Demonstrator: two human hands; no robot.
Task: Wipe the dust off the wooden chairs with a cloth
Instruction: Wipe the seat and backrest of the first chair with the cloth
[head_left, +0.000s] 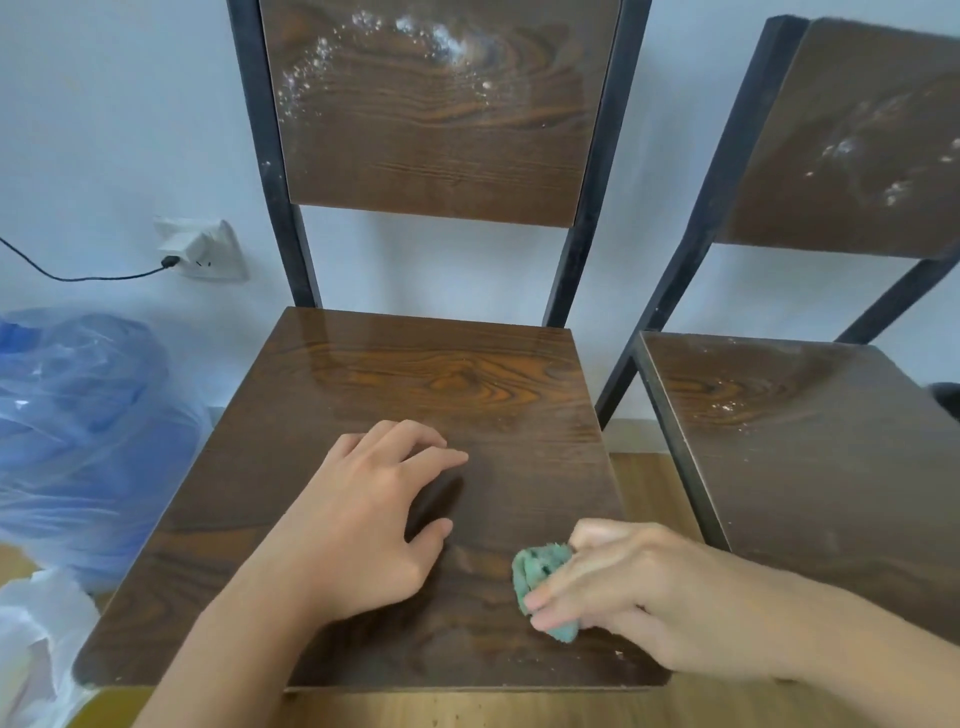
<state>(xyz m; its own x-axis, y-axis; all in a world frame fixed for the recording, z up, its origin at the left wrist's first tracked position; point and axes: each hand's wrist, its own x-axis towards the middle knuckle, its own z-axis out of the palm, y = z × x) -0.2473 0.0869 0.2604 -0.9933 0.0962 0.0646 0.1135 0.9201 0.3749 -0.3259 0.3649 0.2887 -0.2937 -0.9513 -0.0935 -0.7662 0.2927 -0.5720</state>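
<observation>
Two dark wooden chairs with black metal frames stand side by side against the wall. The near chair's seat (395, 395) looks glossy, while its backrest (436, 119) carries white dust near the top. My left hand (369, 514) rests on that seat with fingers spread, holding nothing. My right hand (634, 597) presses a bunched green cloth (540, 571) onto the seat's front right corner. The second chair (810, 457) on the right has white dust specks on both its seat and its backrest.
A blue plastic bag (83, 426) sits on the floor to the left, with a white bag (36, 639) in front of it. A wall socket (208, 254) holds a plug with a black cable. A wooden floor shows between the chairs.
</observation>
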